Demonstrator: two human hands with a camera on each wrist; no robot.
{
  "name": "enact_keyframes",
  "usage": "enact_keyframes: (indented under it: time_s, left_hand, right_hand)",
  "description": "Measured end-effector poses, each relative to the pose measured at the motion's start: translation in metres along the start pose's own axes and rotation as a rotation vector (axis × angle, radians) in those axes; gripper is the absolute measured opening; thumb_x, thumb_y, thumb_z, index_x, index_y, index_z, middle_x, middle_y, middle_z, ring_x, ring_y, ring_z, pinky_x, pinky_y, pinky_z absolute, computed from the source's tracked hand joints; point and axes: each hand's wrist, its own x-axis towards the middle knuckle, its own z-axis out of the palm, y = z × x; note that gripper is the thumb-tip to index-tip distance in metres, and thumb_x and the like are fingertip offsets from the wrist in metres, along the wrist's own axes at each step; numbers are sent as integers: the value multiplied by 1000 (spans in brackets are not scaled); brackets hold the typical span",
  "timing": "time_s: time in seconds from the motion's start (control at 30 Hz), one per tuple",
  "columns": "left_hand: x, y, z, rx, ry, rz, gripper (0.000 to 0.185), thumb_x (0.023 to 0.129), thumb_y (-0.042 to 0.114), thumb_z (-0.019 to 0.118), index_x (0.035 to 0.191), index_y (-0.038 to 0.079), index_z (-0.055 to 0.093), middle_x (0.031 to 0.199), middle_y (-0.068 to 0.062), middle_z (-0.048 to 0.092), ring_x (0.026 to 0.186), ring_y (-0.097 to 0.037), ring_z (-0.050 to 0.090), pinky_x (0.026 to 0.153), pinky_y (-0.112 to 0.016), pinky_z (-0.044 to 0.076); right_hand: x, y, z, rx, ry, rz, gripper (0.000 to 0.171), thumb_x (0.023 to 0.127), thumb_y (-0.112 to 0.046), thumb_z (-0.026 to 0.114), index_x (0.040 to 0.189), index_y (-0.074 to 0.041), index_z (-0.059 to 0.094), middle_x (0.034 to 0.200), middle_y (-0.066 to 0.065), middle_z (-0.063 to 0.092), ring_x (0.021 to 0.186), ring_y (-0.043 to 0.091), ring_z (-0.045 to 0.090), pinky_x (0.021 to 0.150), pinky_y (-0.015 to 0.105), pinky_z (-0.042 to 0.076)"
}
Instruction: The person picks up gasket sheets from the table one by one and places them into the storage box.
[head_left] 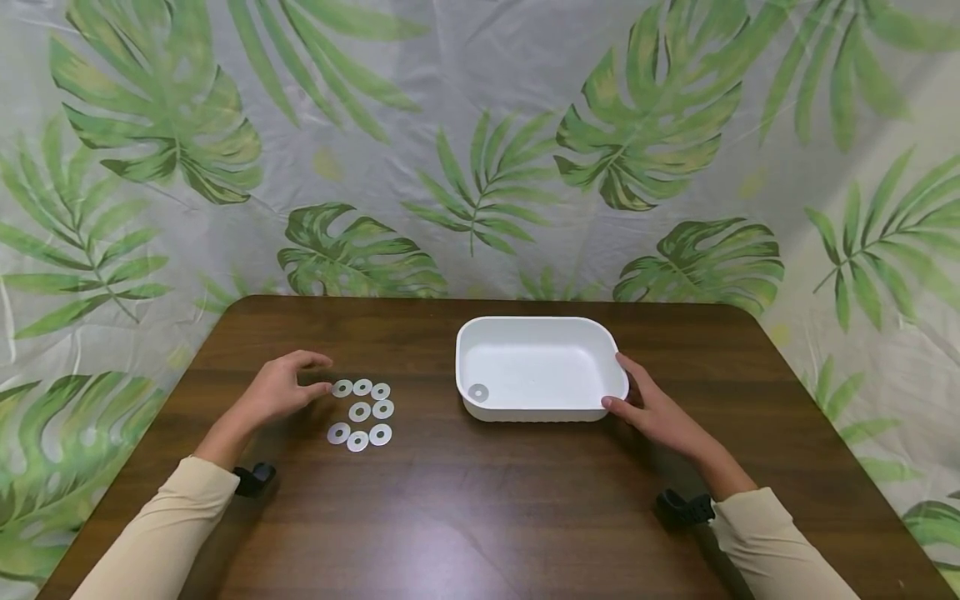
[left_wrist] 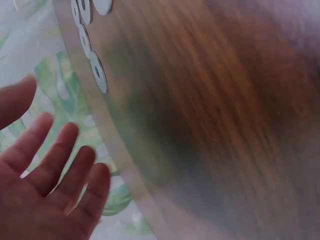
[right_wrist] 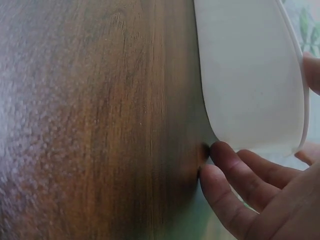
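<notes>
Silvery washers (head_left: 353, 414) lie just right of the nearer left hand (head_left: 281, 388), its thumb and fingers parted, holding nothing. Across the table (head_left: 420, 508), the right hand (head_left: 660, 417) grips the white tray (head_left: 543, 375) by its right end.

Between washers (head_left: 367, 412) and tray (head_left: 542, 367), the tabletop (head_left: 423, 375) is free.
</notes>
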Motion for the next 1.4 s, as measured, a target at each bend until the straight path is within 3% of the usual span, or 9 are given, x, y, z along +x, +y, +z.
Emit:
enact_keyframes:
  time_s: [0.17,0.37,0.53,0.8,0.97,1.2,1.4]
  left_hand:
    - [2,-4,5,2,-73,-7,38,87,17,73,120,-1,65,125,-26,64,122,-48,56,100,-60,45]
    - [7,-8,11,31,-97,27,38,84,14,75,119,0,67,117,-22,68,104,-38,64,88,-50,52]
    - [13,-7,12,61,-141,26,41,83,17,77,120,1,68,106,-17,65,90,-27,61,77,-40,50]
    - [22,-4,18,97,-162,2,31,83,16,77,110,3,72,100,-14,60,86,-25,56,77,-40,45]
    - [29,-2,18,103,-183,-34,27,82,16,78,104,2,71,99,-15,63,92,-28,60,84,-48,49]
    - [38,0,13,51,-276,-95,30,77,13,80,97,-1,64,89,-12,65,83,-23,59,76,-34,47]
    - [37,-2,14,49,-227,-71,28,78,11,78,92,2,56,81,-8,60,74,-19,53,68,-28,40]
  right_hand:
    - [0,0,-1,4,-3,3,84,98,-22,61,157,0,5,156,32,19,134,53,43,97,51,51]
    - [0,3,-1,15,3,-10,83,98,-19,62,157,0,6,155,33,20,131,52,46,88,32,54]
    - [-1,3,0,30,1,-26,82,98,-17,61,156,1,6,153,34,22,129,51,48,86,22,52]
    - [-1,3,0,21,-1,-3,84,98,-20,62,156,1,5,153,35,22,129,51,48,89,30,54]
    - [-1,5,0,31,-3,-7,84,98,-19,62,156,1,5,151,35,24,127,51,48,84,25,53]
    - [-1,6,1,29,7,-14,84,98,-19,62,156,0,5,151,35,25,127,50,49,84,24,53]
    - [0,6,2,29,5,-4,84,98,-20,62,156,0,4,151,35,25,127,49,49,83,23,53]
